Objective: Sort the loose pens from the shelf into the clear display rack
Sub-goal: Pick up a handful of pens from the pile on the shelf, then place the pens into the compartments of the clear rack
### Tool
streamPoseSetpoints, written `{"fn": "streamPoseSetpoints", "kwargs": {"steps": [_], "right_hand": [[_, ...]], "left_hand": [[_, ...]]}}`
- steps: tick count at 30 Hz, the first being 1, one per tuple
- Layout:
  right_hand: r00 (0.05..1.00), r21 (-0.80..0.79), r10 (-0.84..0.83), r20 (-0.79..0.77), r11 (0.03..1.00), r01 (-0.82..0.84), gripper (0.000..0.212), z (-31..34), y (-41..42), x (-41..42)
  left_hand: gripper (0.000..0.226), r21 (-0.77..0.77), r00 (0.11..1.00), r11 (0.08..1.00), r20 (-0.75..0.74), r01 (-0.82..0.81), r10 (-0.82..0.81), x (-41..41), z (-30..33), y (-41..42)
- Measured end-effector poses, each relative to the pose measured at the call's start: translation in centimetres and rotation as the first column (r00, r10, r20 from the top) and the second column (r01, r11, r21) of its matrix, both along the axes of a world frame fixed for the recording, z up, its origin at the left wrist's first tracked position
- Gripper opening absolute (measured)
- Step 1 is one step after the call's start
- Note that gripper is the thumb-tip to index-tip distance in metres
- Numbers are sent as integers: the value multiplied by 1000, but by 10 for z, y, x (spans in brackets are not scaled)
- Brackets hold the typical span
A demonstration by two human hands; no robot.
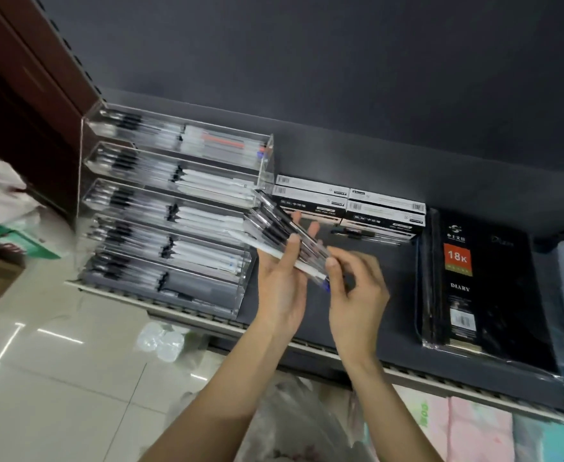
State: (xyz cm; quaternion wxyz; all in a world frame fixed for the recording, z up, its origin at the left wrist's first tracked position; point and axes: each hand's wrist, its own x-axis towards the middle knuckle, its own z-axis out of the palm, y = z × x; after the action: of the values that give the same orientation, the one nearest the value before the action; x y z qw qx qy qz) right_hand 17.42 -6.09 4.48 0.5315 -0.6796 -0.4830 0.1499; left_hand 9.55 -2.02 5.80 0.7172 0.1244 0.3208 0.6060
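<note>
Clear-barrelled pens (287, 235) gripped in left hand (282, 288), right hand (357, 288) seemingly pinching their tips.

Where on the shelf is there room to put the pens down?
The bare dark shelf between the clear rack and the black diary, in front of the pen boxes, is free. The left hand and right hand hold pens above it. A few pens crowd the boxes' front.
</note>
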Motion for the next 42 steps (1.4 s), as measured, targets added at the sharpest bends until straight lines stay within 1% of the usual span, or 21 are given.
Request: {"fn": "streamPoseSetpoints", "kwargs": {"steps": [3,5,7,9,11,13,15,18,20,23,25,27,29,31,32,34,36,37,38,40,42], "right_hand": [[999,17,24,43,1000,-25,14,4,2,-29],[999,31,32,33,999,-33,14,6,5,-52],[999,23,40,-22,999,-40,13,5,7,-77],[998,-15,44,-55,999,-45,12,2,11,-104],[999,-45,32,-13,998,-32,11,-4,15,-134],[999,-72,26,26,997,-24,11,-10,18,-163],[998,-118,38,46,992,-32,9,-16,21,-189],[996,-193,51,70,980,-37,8,-22,24,-214],[994,-247,71,86,968,-47,10,-22,26,-225],[971,-314,161,177,944,-99,7,-21,30,-241],[951,-363,229,207,921,-142,12,-21,33,-255],[941,-398,268,205,901,-170,18,-24,37,-265],[941,-405,287,179,893,-196,20,-24,43,-274],[935,-410,324,144,880,-241,18,-24,50,-281],[926,-407,347,151,875,-261,17,-25,53,-283],[913,-389,353,204,885,-256,13,-25,55,-275],[901,-376,284,329,914,-152,11,-26,52,-248],[875,-369,245,418,926,-83,10,-26,48,-231],[823,-366,222,523,930,-19,9,-28,42,-214],[653,-400,257,713,913,78,12,-32,29,-190],[497,-476,362,788,872,119,22,-41,22,-180]], "left_hand": [[43,-7,999,1000,-36,-12,11,-28,1,4],[41,-7,998,1000,-59,13,-14,-50,2,8],[38,-16,996,997,-46,72,-73,-78,2,14],[36,-55,990,988,13,142,-141,-109,0,20],[34,-90,976,972,41,219,-216,-144,-3,26],[36,-127,958,950,6,285,-286,-178,-8,32],[37,-171,946,934,-33,313,-323,-210,-12,37],[36,-197,949,935,-50,296,-311,-244,-19,46],[35,-185,951,939,-59,289,-305,-261,-24,50],[25,-161,951,947,-97,277,-295,-282,-33,51],[22,-158,951,951,-116,266,-286,-297,-39,51],[21,-184,954,951,-118,251,-274,-309,-44,50],[17,-192,962,956,-113,224,-248,-316,-46,47],[22,-201,968,959,-109,201,-225,-321,-47,43],[23,-207,971,960,-110,189,-215,-324,-47,42],[25,-226,978,964,-116,143,-172,-329,-50,42],[25,-252,987,965,-116,78,-110,-334,-54,43],[24,-257,991,965,-103,60,-89,-336,-57,43],[24,-260,993,964,-90,49,-75,-338,-59,42],[24,-268,996,962,-63,48,-68,-340,-62,39],[25,-281,996,957,-32,68,-80,-338,-65,36]]}}
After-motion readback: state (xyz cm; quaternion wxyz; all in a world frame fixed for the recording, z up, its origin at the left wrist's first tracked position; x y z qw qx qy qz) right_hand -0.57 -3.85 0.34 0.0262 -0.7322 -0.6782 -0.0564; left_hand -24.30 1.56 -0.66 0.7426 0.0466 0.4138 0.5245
